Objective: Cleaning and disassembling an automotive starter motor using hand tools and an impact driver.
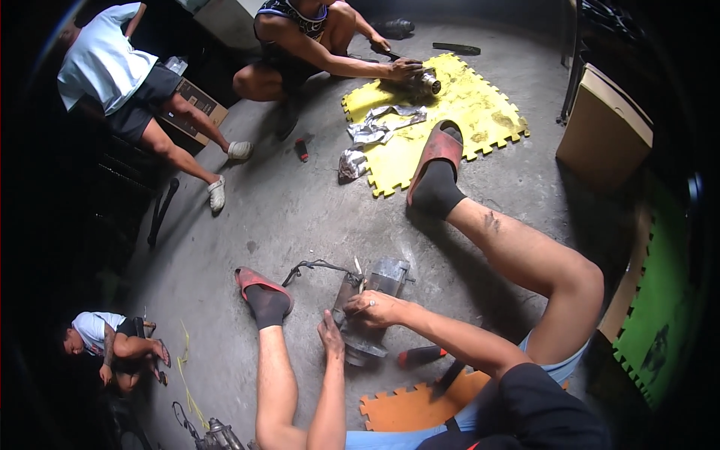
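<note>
Metal unit [388, 276]: likely heavy, stiff; cradle beneath
Right grip [375, 308] pinches slim stick [358, 265]; left grip [331, 337] half-open alongside.

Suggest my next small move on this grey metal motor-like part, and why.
Perhaps brace the metal part firmly with your left hand, since it lies on grey concrete, your right hand is curled over it, and the left is beside it.

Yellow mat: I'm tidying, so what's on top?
A crumpled silvery sheet, plus a metal part under a co-worker's hand. A red slipper overlaps one edge. The mat's surface beneath these is hidden.
</note>
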Available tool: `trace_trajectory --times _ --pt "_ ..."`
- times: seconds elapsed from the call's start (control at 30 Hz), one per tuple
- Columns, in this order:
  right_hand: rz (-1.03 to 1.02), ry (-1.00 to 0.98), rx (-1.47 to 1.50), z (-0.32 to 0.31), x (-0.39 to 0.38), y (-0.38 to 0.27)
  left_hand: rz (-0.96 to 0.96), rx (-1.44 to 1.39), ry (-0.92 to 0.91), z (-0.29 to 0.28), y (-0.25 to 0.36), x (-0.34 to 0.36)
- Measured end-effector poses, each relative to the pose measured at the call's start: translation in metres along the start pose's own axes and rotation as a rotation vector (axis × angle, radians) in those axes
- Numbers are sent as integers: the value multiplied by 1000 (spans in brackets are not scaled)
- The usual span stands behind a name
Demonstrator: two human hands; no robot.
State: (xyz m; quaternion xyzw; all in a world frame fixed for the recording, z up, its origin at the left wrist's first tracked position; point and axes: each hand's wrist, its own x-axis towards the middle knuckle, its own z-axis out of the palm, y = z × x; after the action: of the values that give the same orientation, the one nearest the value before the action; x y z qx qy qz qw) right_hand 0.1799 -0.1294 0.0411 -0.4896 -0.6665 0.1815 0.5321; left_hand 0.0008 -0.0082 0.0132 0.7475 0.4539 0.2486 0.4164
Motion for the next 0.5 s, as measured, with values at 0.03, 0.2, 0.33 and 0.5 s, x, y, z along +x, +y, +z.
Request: trace_trajectory --times 0.03,0.2,0.33,0.5 --pt "37 -60 -84 3 2 -4 -6 -17 -14 -1 -2 1" --pt "250 -358 -249 -1 19 -30 1 -68 -5 0 0 4" --pt "275 -451 -296 6 22 -24 -4 -260 -80 3 -3 5" --pt "160 -350 -359 7 7 -35 38 -208 -69 14 -15 -1"
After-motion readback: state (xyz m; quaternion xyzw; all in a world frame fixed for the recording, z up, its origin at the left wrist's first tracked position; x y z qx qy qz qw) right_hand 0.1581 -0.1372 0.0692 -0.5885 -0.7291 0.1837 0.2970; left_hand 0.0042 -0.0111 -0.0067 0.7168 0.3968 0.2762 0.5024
